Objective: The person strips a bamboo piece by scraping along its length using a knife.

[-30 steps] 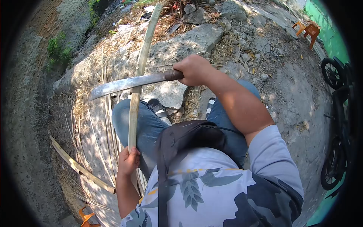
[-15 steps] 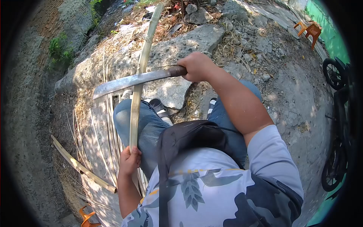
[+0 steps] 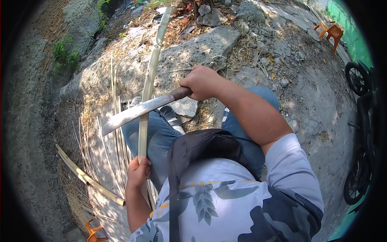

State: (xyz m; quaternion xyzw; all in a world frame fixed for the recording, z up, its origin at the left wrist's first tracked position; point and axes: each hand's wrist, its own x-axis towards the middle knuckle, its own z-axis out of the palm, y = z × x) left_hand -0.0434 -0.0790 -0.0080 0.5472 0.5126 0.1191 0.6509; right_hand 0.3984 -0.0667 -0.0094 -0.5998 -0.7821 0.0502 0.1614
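1. Head view: rough, dry ground [image 3: 314, 109] spreads around the seated person, with a green wall [image 3: 352, 36] at the upper right edge.
2. Concrete slab [image 3: 197, 48], broken and sun-dappled, lies ahead of the knees, with rubble and dry shavings near it.
3. Jeans [image 3: 157, 137] cover the bent legs; a dark motorbike [image 3: 363, 117] is at the far right.
4. Long pale strip [image 3: 150, 74], seemingly bamboo, runs up from the left hand, past the inner side of the left knee and out over the slab. Its far end is free.
5. Machete [image 3: 137, 113] crosses over the strip near its middle, blade pointing left and slightly down toward the person. Whether the edge bites in, I cannot tell.
6. Black bag [image 3: 201, 145] rests across the lap.
7. Thin strips [image 3: 107, 161] lie on the ground left of the legs, beside a thicker curved piece [image 3: 100, 189].
8. Orange plastic chair [image 3: 335, 33] stands at the upper right; part of an orange seat [image 3: 93, 232] shows at the lower left.
9. Right hand [image 3: 200, 82]: its grip is closed around the machete's brown handle.
10. Left hand [image 3: 138, 172]: its grip is closed on the strip's near end, thumb against it.
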